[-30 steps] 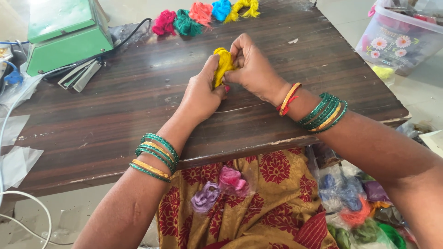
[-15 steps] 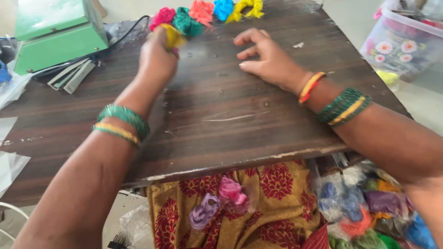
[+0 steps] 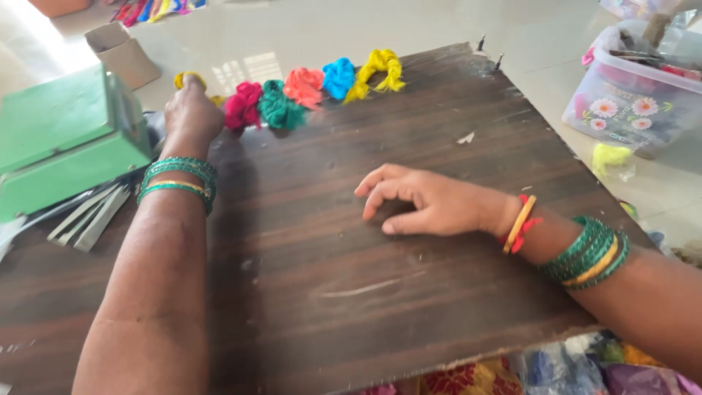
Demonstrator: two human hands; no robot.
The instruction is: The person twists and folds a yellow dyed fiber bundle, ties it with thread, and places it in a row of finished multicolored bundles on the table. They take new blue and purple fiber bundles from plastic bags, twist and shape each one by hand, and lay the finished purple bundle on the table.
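While the left hand [image 3: 191, 110] reaches to the far left edge of the dark wooden board [image 3: 380, 292], its fingers are closed around a yellow cloth piece [image 3: 191, 77] at the left end of the row of cloth bundles: red [image 3: 243, 104], green [image 3: 281, 107], coral [image 3: 304, 85], blue [image 3: 338, 77] and yellow [image 3: 379, 70]. The right hand [image 3: 420, 201] rests near the board's middle, loosely curled and holding nothing. A green box [image 3: 62, 143] sits just left of the board, near the left wrist; a clear plastic tub [image 3: 636, 88] stands off its right side.
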